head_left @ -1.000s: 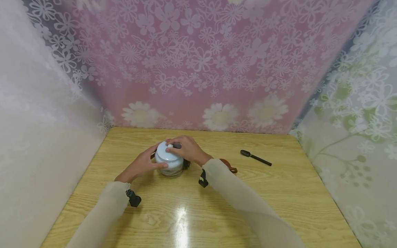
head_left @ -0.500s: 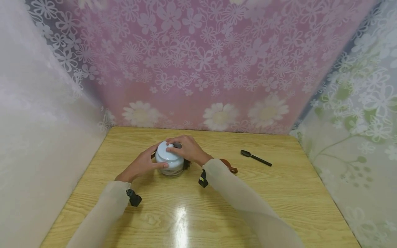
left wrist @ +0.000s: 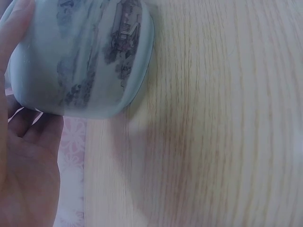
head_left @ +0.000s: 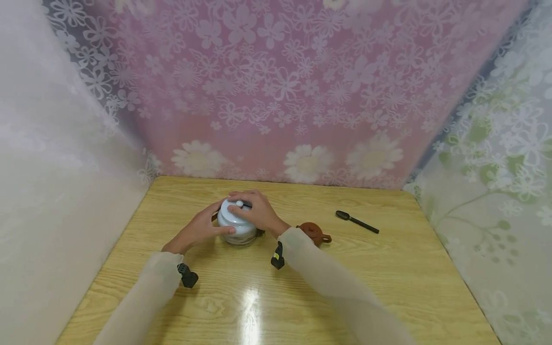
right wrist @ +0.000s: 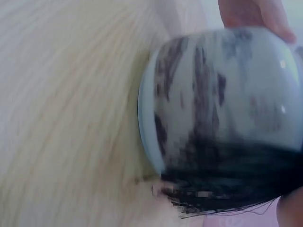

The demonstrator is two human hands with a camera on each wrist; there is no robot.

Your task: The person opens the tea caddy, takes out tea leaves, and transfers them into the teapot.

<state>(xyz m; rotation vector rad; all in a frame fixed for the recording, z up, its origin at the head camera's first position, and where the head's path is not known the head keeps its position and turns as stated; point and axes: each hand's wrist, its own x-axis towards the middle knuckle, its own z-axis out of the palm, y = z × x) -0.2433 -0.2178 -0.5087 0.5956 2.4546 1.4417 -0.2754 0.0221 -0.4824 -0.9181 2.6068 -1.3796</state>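
Observation:
A pale, lidded porcelain jar [head_left: 235, 224] with a round knob stands on the table at left of centre. Its painted landscape band shows in both wrist views. My left hand [head_left: 199, 231] grips the jar from the left, thumb on the near side and fingers behind it. My right hand [head_left: 259, 211] is over the lid's right side and holds a brush [right wrist: 222, 179] with long black bristles. In the right wrist view those bristles lie along the jar's wall. Most of the brush handle is hidden by the right hand.
Beside my right cuff sits a small reddish-brown clay teapot [head_left: 311, 231], partly covered by the sleeve. Farther right lies a black spoon-shaped tool [head_left: 357, 222]. Floral-patterned walls border the wooden table [head_left: 215, 297] at the back and sides.
My right hand and wrist have shifted slightly, uncovering more of the teapot. Less of the dark brush handle shows by the lid knob. The left hand keeps its grip on the jar.

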